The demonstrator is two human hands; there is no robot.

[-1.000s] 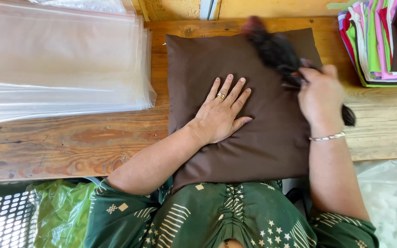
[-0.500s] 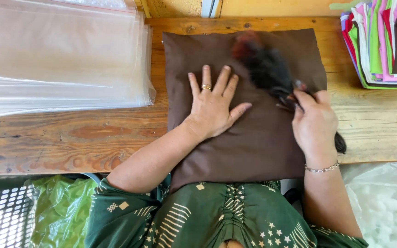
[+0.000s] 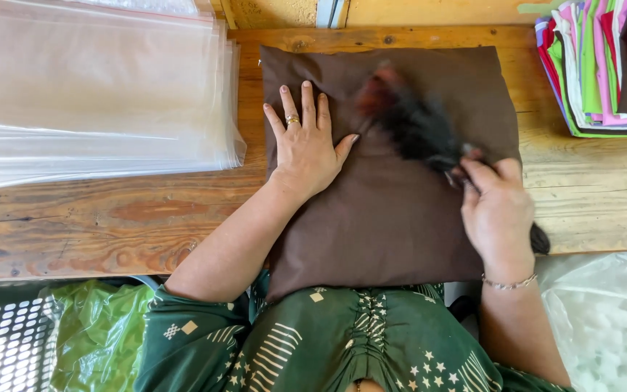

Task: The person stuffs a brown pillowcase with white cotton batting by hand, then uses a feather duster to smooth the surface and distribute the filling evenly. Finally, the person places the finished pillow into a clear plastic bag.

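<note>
Brushing a brown cushion cover on the wooden desk (image 3: 74, 225)

Left hand (image 3: 306, 145) lies flat, fingers spread, pinning the brown cushion cover (image 3: 393, 218); right hand (image 3: 498, 210) grips a dark brush (image 3: 419, 127), blurred over the upper part. Clear bags (image 3: 96, 94) at left; coloured fabrics (image 3: 604, 65) at right.

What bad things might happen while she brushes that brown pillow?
The brush is blurred, so it moves fast; the right hand might lose its grip. Only the left hand pins the pillow, which overhangs the table edge and might slide. A wide sweep might reach the coloured cloths.
</note>
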